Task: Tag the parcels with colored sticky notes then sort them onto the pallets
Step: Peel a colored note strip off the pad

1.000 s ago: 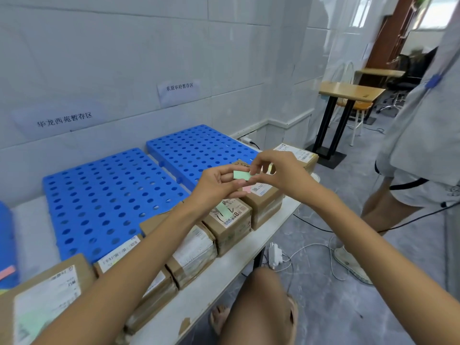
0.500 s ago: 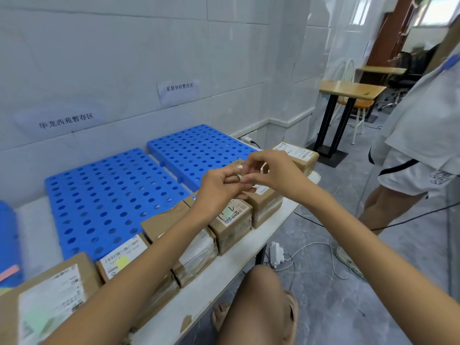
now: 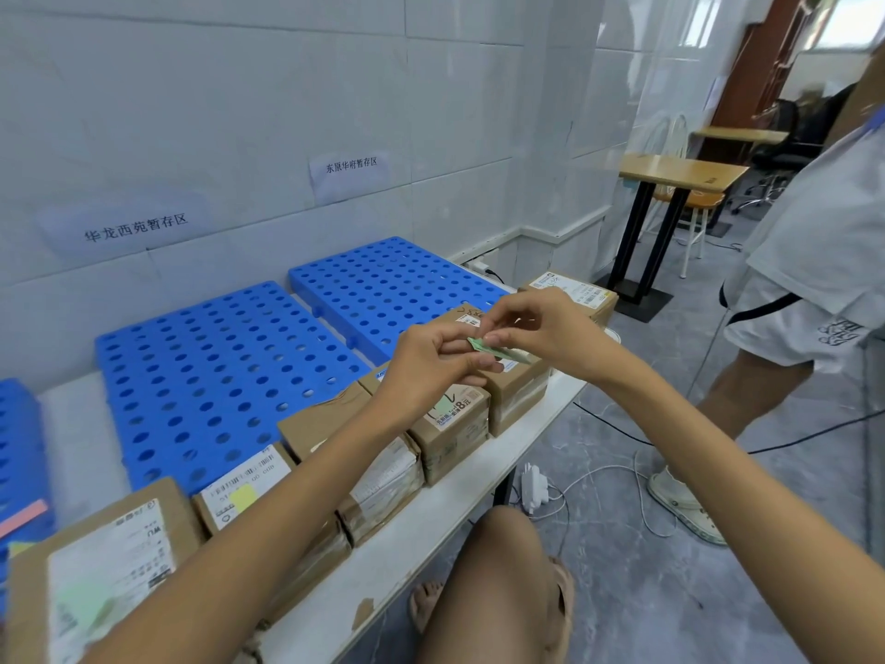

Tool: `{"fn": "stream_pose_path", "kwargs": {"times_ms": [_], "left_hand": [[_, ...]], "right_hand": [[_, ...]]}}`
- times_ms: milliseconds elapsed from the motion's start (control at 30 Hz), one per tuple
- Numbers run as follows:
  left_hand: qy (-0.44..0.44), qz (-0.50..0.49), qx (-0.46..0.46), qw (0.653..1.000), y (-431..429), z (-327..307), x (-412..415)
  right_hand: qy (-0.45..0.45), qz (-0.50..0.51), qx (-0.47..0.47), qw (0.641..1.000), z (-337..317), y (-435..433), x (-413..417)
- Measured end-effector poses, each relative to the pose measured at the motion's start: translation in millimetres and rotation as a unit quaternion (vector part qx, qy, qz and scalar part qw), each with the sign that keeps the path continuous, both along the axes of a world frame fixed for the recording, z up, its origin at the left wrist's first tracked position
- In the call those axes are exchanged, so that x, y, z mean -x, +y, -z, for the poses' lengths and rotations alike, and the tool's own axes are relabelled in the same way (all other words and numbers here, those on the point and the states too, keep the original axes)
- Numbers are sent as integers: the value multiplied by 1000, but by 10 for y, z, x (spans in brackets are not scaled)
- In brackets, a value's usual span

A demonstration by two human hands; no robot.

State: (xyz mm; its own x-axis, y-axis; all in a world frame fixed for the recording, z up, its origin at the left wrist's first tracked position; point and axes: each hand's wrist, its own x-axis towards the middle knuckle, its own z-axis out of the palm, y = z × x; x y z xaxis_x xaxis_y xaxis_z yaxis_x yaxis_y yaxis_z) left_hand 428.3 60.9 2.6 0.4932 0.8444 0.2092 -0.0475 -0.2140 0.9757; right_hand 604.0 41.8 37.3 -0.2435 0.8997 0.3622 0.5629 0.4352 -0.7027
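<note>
The left hand (image 3: 431,364) and the right hand (image 3: 543,330) are meeting in the air above the right end of the desk (image 3: 479,476). Each grip is closing narrowly on the green sticky note (image 3: 495,352), pinching it between thumb and fingertips. I cannot tell whether it is a single sheet or a thin pad. The note is hovering just over a brown parcel (image 3: 519,395) and does not appear to be touching it.

A row of parcels is sitting along the desk's front edge. All are taped shut, so what they are holding is not showing. The far-right parcel (image 3: 572,294) is showing a white shipping label on top. Just left of the parcel under the hands, the printed-label parcel (image 3: 455,424) is sitting partly behind the left wrist. Further left, another parcel (image 3: 268,476) is carrying a yellow note (image 3: 243,496) on its label. The nearest parcel (image 3: 110,558), at the lower left, is bearing a pale green note (image 3: 84,608).

Behind the row, blue perforated pallets are lying flat against the tiled wall. The middle pallet (image 3: 215,376) and the right pallet (image 3: 397,285) are lying side by side. The left pallet (image 3: 19,438) is only partly showing at the picture's edge, with a pink strip (image 3: 24,517) lying on its near end. A paper sign (image 3: 134,227) is hanging on the wall above the middle pallet and a second sign (image 3: 349,167) above the right one.

Another person (image 3: 814,261) is standing on the floor to the right, and a white charger (image 3: 534,486) with cables is lying under the desk.
</note>
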Motion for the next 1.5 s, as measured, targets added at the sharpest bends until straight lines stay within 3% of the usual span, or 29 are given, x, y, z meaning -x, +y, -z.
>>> {"fn": "stream_pose_path", "kwargs": {"times_ms": [200,467,667,933,1133,1500], "left_hand": [[3,-5,-3,1000,-29,-24,22],[18,-61,-31,998,-73,0,-68],[-6,-54,-17,998,-84,-23,-87],[-70,-12,73,995,-93,-56,-54],[-71,-32,58,995,-137,-87,-49],[-62,-25,53,996,-159,-109,-34]], "right_hand": [[-12,35,-17,999,38,-54,47],[-169,119,-85,975,58,-115,235],[-102,145,-68,982,-47,-173,244],[-40,159,-68,984,-48,-203,223],[3,174,-72,982,-11,-203,260],[-4,180,-80,980,-22,-237,276]]}}
